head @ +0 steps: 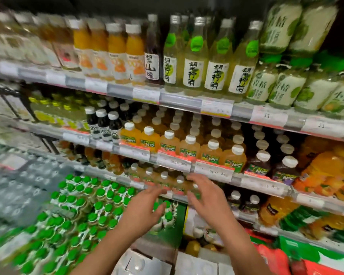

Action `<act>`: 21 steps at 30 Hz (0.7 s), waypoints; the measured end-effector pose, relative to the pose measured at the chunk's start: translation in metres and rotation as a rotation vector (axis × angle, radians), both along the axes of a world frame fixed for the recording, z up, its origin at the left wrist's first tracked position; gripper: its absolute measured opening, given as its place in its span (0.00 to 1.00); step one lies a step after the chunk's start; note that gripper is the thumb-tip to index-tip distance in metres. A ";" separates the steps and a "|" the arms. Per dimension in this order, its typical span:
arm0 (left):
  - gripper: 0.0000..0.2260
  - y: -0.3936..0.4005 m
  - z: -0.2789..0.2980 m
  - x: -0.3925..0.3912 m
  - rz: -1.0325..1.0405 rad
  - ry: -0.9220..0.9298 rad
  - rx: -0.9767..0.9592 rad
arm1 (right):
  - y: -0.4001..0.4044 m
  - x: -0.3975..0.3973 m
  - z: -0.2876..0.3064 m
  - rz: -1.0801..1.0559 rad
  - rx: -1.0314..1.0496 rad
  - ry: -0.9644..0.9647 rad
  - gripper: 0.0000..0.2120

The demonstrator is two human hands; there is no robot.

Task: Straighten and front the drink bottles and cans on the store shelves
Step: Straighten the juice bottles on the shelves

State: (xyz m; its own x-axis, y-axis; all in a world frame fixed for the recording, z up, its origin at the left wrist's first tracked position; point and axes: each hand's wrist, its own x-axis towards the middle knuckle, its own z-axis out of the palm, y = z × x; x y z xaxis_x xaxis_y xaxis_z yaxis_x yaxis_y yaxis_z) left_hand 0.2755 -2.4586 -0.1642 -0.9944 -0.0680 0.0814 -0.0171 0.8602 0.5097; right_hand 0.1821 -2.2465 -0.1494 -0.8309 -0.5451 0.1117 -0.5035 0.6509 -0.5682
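Both my hands are stretched out in front of the third shelf, holding nothing. My left hand [147,207] has its fingers spread and relaxed. My right hand [205,193] is spread too, with its fingertips close to a row of small white-capped orange juice bottles [164,180] on that shelf. I cannot tell whether it touches them. One shelf up stand pale orange NFC juice bottles [191,147] in a front row. The top shelf holds tall lemon drink bottles [195,62] with white labels. The picture is blurred.
Green-capped bottles [83,211] fill stacked packs at lower left. Dark juice bottles [262,163] and big orange bottles [326,175] stand to the right. Shelf edges carry price tags [214,108]. White cartons [143,262] sit below my arms.
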 end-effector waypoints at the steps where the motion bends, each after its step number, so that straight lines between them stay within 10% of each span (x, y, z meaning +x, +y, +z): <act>1: 0.17 -0.010 0.009 -0.001 0.014 0.035 -0.001 | -0.010 -0.007 0.014 0.001 -0.037 0.078 0.25; 7: 0.18 -0.072 0.055 -0.017 0.058 0.217 0.060 | -0.074 -0.057 0.110 -0.086 0.147 0.523 0.35; 21: 0.39 -0.200 0.131 -0.135 0.038 0.284 -0.412 | -0.149 -0.062 0.135 -0.468 0.452 0.392 0.42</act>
State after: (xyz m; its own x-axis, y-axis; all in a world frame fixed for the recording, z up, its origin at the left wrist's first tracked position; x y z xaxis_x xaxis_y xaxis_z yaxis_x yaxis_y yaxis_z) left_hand 0.1400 -2.6585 -0.0334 -0.9265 -0.0090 0.3761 0.0380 0.9924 0.1172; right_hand 0.1197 -2.3955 -0.0146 -0.9324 -0.2082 0.2955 -0.2274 0.9733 -0.0318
